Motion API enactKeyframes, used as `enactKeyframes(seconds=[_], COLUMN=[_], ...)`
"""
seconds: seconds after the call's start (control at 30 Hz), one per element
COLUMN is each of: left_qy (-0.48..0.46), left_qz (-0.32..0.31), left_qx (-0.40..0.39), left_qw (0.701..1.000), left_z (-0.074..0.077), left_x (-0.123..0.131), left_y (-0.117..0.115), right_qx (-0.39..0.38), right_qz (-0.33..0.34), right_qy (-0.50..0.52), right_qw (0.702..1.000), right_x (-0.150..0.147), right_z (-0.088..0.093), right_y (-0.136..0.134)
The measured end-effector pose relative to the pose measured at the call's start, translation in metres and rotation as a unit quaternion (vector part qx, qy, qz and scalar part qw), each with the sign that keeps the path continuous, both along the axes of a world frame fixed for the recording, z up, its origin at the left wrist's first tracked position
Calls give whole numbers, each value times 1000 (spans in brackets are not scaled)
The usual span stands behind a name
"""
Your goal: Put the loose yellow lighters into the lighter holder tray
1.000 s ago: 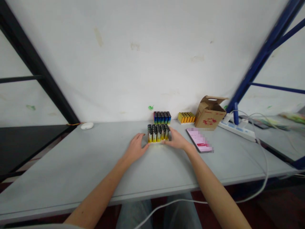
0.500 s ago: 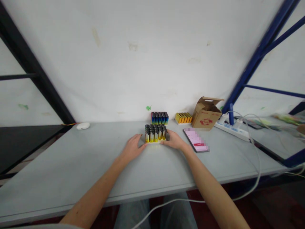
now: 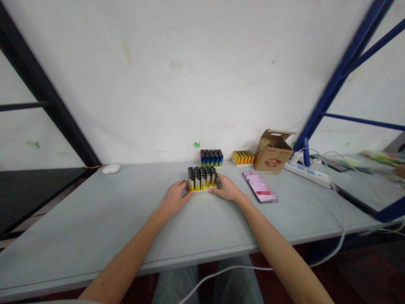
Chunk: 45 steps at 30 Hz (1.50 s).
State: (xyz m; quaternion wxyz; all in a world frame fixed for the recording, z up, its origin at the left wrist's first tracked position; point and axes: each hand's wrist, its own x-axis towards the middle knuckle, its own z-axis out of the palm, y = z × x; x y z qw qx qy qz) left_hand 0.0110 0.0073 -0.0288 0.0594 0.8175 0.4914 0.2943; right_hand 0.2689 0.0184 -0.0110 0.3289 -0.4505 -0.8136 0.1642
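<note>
A white tray [image 3: 202, 192] packed with upright lighters [image 3: 202, 179] stands on the grey table in front of me. The lighters have black tops and white-and-yellow bodies. My left hand [image 3: 177, 195] grips the tray's left end, its thumb at the front lower corner. At the right end my right hand [image 3: 226, 188] holds it too, thumb along the front edge and fingers around the side. The far fingertips of both hands are partly hidden.
By the wall stand blue lighters [image 3: 211, 158] and a tray of yellow ones [image 3: 243, 157]. An open cardboard box [image 3: 274, 156], a phone [image 3: 260, 186] and a power strip [image 3: 308, 174] lie to the right. A white case [image 3: 111, 169] sits at the far left.
The tray of lighters has shifted slightly left and a little toward me, with both hands moving along with it. The things around it stay in place.
</note>
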Motion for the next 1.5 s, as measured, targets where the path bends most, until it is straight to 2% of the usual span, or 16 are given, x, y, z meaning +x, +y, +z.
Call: enactKeyframes(seconds=[0.2, 0.37, 0.57, 0.7, 1.03, 1.27, 1.5], left_qy=[-9, -14, -12, -21, -38, -23, -17], left_qz=[31, 21, 15, 24, 2, 24, 8], left_qx=[0, -1, 4, 6, -20, -3, 0], left_qw=[999, 1000, 1000, 999, 999, 999, 1000], left_z=[-6, -2, 2, 2, 9, 1, -5], left_x=[0, 0, 2, 3, 4, 1, -1], left_y=[3, 3, -1, -1, -4, 2, 6], right_qx=[30, 31, 8, 2, 4, 3, 2], right_qz=[-37, -27, -60, -42, -20, -24, -24], right_qy=[-76, -117, -165, -163, -147, -149, -150], right_qw=[996, 992, 984, 986, 989, 988, 988], right_x=[0, -3, -4, -3, 0, 1, 1], right_z=[-2, 1, -1, -2, -1, -7, -10], right_y=[2, -2, -3, -2, -2, 1, 2])
